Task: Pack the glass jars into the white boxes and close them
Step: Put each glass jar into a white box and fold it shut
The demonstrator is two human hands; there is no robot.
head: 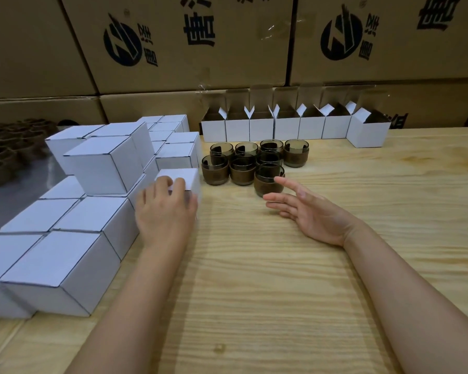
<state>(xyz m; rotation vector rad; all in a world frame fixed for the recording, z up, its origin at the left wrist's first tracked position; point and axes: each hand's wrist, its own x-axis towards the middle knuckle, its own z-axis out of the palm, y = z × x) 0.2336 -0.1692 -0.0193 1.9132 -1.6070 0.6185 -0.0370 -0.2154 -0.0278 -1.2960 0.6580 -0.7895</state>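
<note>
Several dark glass jars (242, 168) with brown sleeves stand clustered on the wooden table (281, 279). The nearest jar (268, 177) stands just beyond my right hand (308, 211), which is open, palm turned left, fingers close to the jar but not around it. My left hand (165, 209) rests on a closed white box (183, 177) and grips its near top edge, beside the stack of closed white boxes (100, 163). A row of open white boxes (287, 128) with raised flaps lines the back.
Large brown cartons (200, 44) form a wall behind the table. More closed white boxes (52, 268) are piled at the left front. Brown sleeves or cups (8, 147) lie on a grey surface at the far left.
</note>
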